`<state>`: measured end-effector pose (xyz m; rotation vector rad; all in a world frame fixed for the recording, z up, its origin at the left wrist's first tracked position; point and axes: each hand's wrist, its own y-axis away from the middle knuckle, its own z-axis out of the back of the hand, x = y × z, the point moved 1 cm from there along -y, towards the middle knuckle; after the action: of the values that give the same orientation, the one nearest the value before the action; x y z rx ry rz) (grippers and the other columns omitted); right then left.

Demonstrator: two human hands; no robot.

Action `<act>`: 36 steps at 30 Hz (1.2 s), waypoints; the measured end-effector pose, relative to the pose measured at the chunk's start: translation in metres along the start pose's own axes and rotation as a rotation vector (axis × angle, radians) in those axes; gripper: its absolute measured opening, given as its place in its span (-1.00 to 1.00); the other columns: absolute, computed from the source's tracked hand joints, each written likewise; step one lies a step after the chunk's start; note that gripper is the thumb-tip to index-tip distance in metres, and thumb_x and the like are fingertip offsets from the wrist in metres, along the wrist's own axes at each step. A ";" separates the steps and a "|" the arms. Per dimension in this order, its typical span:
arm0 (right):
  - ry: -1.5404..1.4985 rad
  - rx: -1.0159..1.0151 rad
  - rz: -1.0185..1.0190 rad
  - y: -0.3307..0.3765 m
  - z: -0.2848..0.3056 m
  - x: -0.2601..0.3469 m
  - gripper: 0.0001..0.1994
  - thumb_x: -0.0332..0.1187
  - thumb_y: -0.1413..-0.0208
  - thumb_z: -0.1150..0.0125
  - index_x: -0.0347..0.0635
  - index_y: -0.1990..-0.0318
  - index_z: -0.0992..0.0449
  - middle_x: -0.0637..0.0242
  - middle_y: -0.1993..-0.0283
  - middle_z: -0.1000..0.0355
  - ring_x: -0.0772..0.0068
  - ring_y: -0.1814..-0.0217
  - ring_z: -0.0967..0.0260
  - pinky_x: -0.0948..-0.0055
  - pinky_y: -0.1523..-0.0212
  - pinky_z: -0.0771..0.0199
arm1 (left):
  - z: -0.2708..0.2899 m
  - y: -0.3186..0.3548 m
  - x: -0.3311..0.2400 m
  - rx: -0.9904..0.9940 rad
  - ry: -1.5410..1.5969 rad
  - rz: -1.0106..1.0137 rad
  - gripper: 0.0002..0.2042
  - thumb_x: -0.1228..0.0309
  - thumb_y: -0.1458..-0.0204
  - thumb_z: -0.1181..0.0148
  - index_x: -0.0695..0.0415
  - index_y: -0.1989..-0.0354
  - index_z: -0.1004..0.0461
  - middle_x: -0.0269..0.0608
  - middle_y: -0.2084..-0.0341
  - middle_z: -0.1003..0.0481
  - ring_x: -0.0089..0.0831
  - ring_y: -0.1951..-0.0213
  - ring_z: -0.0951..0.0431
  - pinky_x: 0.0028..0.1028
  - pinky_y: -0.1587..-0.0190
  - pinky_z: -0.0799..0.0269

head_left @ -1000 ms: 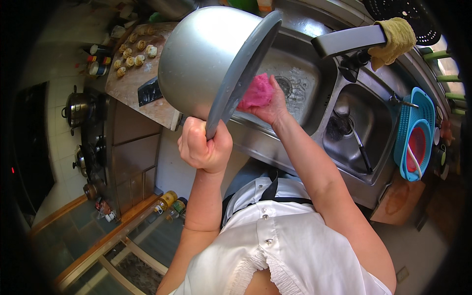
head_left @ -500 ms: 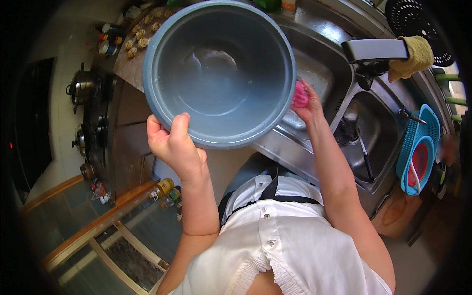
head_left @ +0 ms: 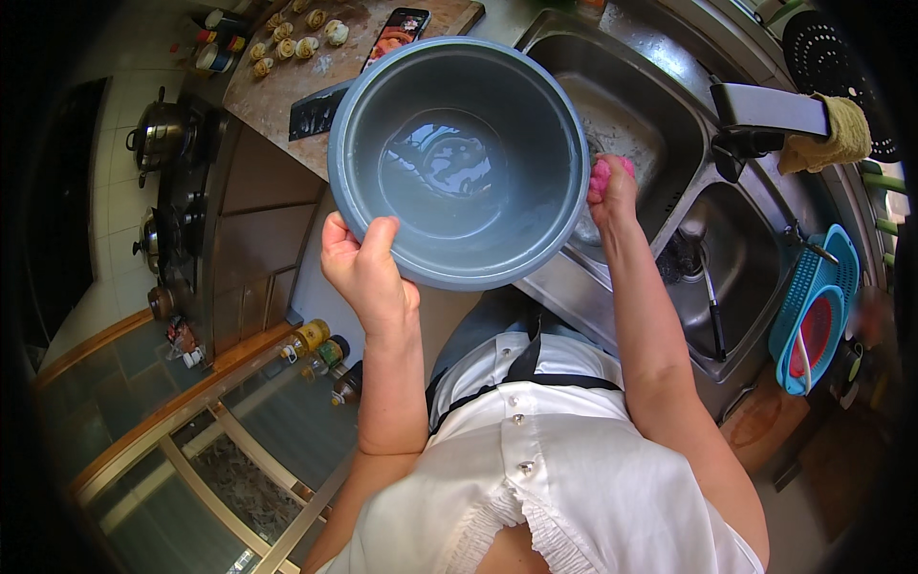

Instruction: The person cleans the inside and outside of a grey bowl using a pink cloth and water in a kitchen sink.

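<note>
A large blue-grey basin is held up in front of me, its wet inside facing me. My left hand grips its rim at the lower left, thumb over the edge and fingers curled on the outside. At the basin's right side, my right hand is closed on a pink scrubber, close against the outer wall. Whether the scrubber touches the wall, I cannot tell. Beyond that hand lies the larger steel sink.
A floured board at the far left holds several rolled dough pieces, a phone and a dark blade. To the right are a smaller sink, a faucet with a yellow cloth and a blue basket. Pots stand left.
The basin has shifted right and slightly down, with my left hand on its rim, uncovering the phone and blade. My right hand has moved slightly right, still holding the scrubber.
</note>
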<state>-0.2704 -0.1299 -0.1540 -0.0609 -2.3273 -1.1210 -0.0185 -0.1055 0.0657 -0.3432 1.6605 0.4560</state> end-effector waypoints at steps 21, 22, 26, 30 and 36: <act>-0.578 0.674 -0.163 0.066 -0.002 0.055 -0.53 -0.20 -0.08 -0.10 -0.21 -0.12 -0.29 0.16 -0.10 -0.33 0.05 -0.20 -0.24 0.18 -0.03 -0.43 | -0.017 0.018 0.000 0.007 -0.218 -0.242 -0.90 0.69 0.20 -0.05 0.26 0.50 -0.31 -0.36 0.57 -0.40 -0.71 0.57 -0.31 -0.67 0.48 -0.24; -0.600 0.608 -0.145 0.071 -0.009 0.055 -0.54 -0.24 -0.06 -0.12 -0.23 -0.11 -0.30 0.14 -0.10 -0.32 0.02 -0.22 -0.22 0.14 -0.05 -0.43 | -0.019 0.020 -0.001 0.010 -0.242 -0.266 -0.90 0.68 0.20 -0.06 0.26 0.50 -0.31 -0.38 0.59 -0.38 -0.72 0.58 -0.29 -0.68 0.51 -0.21; -0.798 0.569 -0.250 0.048 0.005 0.053 -0.54 -0.41 -0.02 -0.15 -0.32 -0.10 -0.28 0.09 -0.13 -0.26 -0.04 -0.29 -0.13 0.05 -0.05 -0.47 | -0.021 0.029 -0.001 0.001 -0.375 -0.413 -0.90 0.66 0.17 -0.08 0.24 0.52 -0.29 -0.42 0.65 -0.33 -0.73 0.62 -0.24 -0.67 0.57 -0.16; -0.707 0.626 -0.117 0.026 0.024 0.045 -0.64 -0.45 -0.03 -0.17 -0.10 -0.03 -0.34 0.16 0.00 -0.29 0.27 0.11 -0.35 0.62 0.54 -0.42 | -0.023 0.035 0.000 -0.012 -0.504 -0.568 -0.89 0.64 0.17 -0.11 0.20 0.52 -0.30 -0.43 0.69 -0.30 -0.70 0.64 -0.24 -0.64 0.58 -0.16; -0.255 0.251 0.011 0.042 0.002 0.049 -0.79 -0.26 -0.06 -0.27 -0.01 0.26 -0.34 0.32 0.46 -0.33 0.50 0.61 -0.24 0.69 0.80 0.04 | -0.024 0.040 0.006 0.037 -0.729 -0.919 -0.88 0.66 0.18 -0.13 0.20 0.52 -0.32 -0.40 0.68 -0.30 -0.63 0.67 -0.25 -0.62 0.59 -0.19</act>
<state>-0.3016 -0.1105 -0.1010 -0.1291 -2.6733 -0.8486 -0.0589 -0.0816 0.0661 -0.7545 0.6780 -0.1498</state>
